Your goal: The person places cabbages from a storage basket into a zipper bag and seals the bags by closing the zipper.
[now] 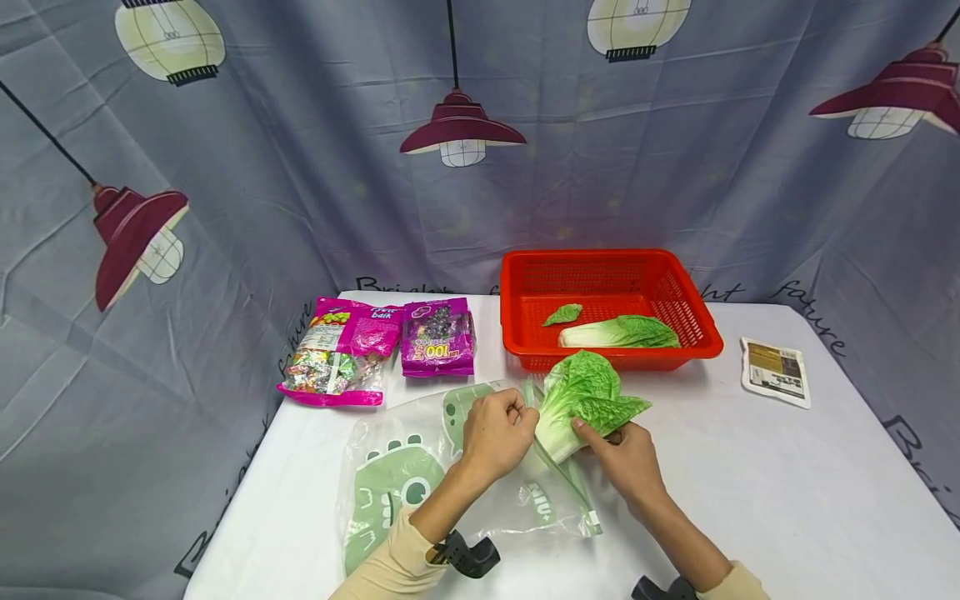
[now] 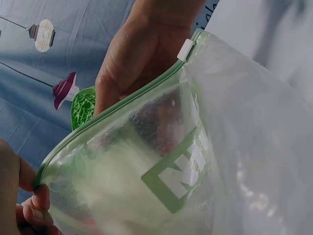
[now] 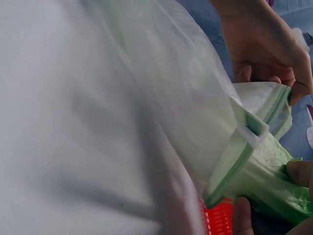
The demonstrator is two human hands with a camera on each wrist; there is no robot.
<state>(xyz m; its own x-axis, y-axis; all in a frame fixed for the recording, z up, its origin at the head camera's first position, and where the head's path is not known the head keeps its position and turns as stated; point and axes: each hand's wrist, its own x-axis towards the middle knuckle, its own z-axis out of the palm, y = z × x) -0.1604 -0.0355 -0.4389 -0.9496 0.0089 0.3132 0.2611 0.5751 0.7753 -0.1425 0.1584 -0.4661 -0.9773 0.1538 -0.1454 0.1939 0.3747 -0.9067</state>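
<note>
My left hand point(image 1: 498, 429) pinches the green-edged mouth of a clear zip bag point(image 1: 480, 492) printed with green dinosaurs; the pinch also shows in the left wrist view. My right hand point(image 1: 626, 458) grips a small napa cabbage point(image 1: 581, 400) by its side, leaves pointing up and right. The cabbage's pale stem end lies in the bag's mouth, seen through the plastic in the left wrist view. A white slider point(image 2: 186, 50) sits at one end of the zip. In the right wrist view, right-hand fingers point(image 3: 299, 172) hold the leafy part.
Behind the hands stands a red basket point(image 1: 513, 333) with another napa cabbage point(image 1: 618, 332) and a loose leaf point(image 1: 563, 314). Two pink and purple candy bags point(image 1: 341, 354) point(image 1: 438, 337) lie at the back left. A small white and brown packet point(image 1: 776, 372) lies on the right.
</note>
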